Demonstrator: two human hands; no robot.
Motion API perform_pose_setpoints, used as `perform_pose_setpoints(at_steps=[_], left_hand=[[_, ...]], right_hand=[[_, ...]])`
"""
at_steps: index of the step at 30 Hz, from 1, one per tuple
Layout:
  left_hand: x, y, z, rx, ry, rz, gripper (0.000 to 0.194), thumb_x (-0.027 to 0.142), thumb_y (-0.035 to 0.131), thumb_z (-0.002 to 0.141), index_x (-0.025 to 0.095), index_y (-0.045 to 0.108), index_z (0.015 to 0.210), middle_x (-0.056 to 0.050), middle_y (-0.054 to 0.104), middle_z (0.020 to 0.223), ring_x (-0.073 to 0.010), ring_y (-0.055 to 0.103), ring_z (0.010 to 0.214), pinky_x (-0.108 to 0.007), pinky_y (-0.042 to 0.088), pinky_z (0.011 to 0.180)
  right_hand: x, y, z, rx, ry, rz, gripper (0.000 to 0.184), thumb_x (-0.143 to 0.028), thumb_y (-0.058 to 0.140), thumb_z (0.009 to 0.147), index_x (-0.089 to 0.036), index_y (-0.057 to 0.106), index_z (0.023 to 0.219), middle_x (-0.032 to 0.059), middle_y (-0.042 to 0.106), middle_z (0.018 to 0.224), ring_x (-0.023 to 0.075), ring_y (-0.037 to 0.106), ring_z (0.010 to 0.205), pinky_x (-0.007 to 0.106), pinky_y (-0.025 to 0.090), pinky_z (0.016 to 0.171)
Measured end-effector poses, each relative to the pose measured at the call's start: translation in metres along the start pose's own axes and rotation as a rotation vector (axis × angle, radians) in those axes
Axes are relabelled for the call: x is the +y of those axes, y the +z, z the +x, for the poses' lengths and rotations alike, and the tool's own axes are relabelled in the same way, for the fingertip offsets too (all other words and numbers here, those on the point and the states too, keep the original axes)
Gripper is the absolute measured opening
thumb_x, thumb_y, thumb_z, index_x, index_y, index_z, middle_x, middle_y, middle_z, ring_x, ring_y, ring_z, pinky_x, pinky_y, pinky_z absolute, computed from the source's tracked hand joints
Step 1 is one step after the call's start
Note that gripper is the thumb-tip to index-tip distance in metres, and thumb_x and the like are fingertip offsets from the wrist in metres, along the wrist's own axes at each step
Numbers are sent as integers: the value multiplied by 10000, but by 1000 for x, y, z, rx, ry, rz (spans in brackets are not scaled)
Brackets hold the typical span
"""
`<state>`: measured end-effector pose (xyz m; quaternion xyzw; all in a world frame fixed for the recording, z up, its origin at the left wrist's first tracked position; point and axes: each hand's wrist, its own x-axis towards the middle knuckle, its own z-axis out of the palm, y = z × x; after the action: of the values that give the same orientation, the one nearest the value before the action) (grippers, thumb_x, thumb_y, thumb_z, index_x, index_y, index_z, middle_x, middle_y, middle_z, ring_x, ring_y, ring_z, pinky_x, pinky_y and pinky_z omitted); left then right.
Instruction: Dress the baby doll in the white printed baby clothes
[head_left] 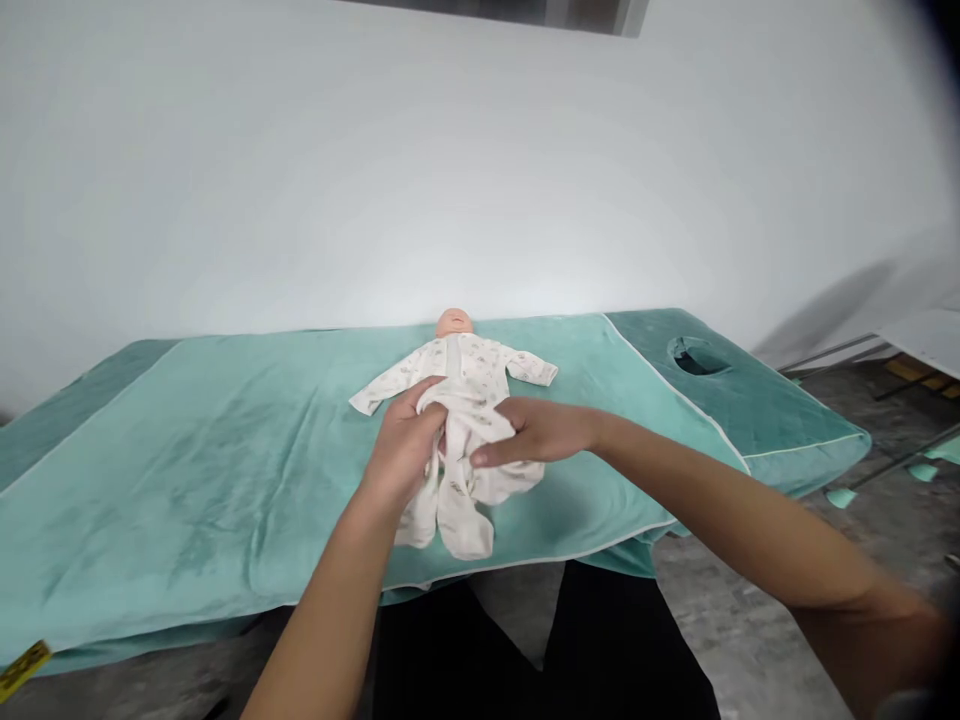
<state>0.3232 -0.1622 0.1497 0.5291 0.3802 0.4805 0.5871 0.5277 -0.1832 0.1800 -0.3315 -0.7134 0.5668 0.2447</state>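
A baby doll [454, 322] lies on its back with its head toward the wall. It wears a white top [476, 358] with small printed figures, sleeves spread to both sides. Over its lower body I hold bunched white baby clothing [459, 500] of the same print, its legs hanging toward me. Whether this joins the top, I cannot tell. My left hand [409, 440] pinches the cloth at the left, thumb on top. On the right side, my right hand [536, 432] grips a fold, its fingers partly hidden by the fabric.
A teal velvety cover [187, 470] drapes the bed, which stands against a white wall [375, 180]. Its right end has a face hole [697, 356]. A white-topped table [926, 335] stands at the far right. Yellow-and-black tape [24, 670] shows at lower left.
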Motion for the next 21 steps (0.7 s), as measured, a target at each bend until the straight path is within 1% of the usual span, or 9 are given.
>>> perform_pose_setpoints(at_steps=[2, 4, 7, 10, 12, 15, 16, 18, 21], left_hand=[[-1, -4, -7, -144, -52, 49, 406, 309, 739, 717, 173, 728, 1099, 21, 575, 593, -121, 487, 489, -217, 356, 464], [-1, -6, -14, -275, -51, 122, 451, 325, 798, 688, 193, 728, 1113, -20, 673, 741, -173, 600, 632, -246, 447, 558], [-4, -2, -17, -293, -49, 208, 357, 343, 832, 668, 196, 756, 984, -56, 729, 849, -259, 673, 810, -302, 515, 673], [-9, 5, -10, -111, -28, 67, 339, 368, 812, 678, 180, 754, 953, -57, 731, 810, -270, 689, 786, -331, 536, 677], [-13, 8, -4, 11, 24, -77, 403, 345, 797, 674, 170, 738, 1032, -54, 740, 864, -251, 698, 794, -335, 548, 717], [-16, 12, 0, 40, 10, -165, 489, 314, 784, 680, 165, 707, 1140, -55, 748, 927, -234, 706, 826, -329, 552, 764], [-15, 12, -1, 22, -23, -168, 499, 319, 784, 688, 160, 702, 1154, -61, 750, 925, -238, 707, 831, -329, 553, 759], [-14, 10, -6, -59, -111, -143, 479, 345, 789, 703, 146, 713, 1132, -81, 752, 913, -255, 709, 832, -328, 554, 721], [-16, 2, -13, -339, -243, -4, 409, 343, 830, 675, 156, 752, 1031, -100, 754, 914, -275, 705, 834, -330, 548, 677]], right_hand=[[3, 3, 0, 193, -40, 157, 396, -557, 692, 841, -168, 729, 908, 27, 732, 864, 181, 671, 799, 282, 525, 717], [8, 6, 2, 328, -72, 315, 439, -583, 658, 867, -153, 719, 931, 56, 736, 885, 194, 685, 825, 305, 542, 755], [19, 10, 8, 397, -86, 480, 505, -639, 620, 873, -156, 710, 987, 70, 736, 888, 199, 692, 814, 326, 557, 765], [28, 14, 10, 368, -47, 483, 565, -691, 599, 855, -161, 711, 1016, 71, 736, 889, 209, 696, 830, 325, 559, 745], [31, 14, 8, 248, 7, 382, 517, -648, 681, 811, -176, 721, 1019, 51, 739, 891, 214, 698, 866, 324, 556, 766], [31, 11, 2, 63, 93, 235, 436, -491, 828, 724, -200, 732, 1034, 34, 750, 947, 227, 697, 931, 341, 550, 826], [30, 9, 0, 62, 103, 227, 431, -456, 841, 718, -200, 731, 1047, 39, 752, 973, 230, 697, 947, 347, 549, 839], [30, 6, -3, 156, 69, 295, 425, -449, 820, 752, -186, 722, 1072, 57, 753, 1001, 229, 699, 951, 353, 550, 849], [35, 4, -5, 310, -23, 471, 447, -514, 769, 797, -160, 709, 1064, 76, 754, 962, 221, 708, 899, 354, 561, 832]])
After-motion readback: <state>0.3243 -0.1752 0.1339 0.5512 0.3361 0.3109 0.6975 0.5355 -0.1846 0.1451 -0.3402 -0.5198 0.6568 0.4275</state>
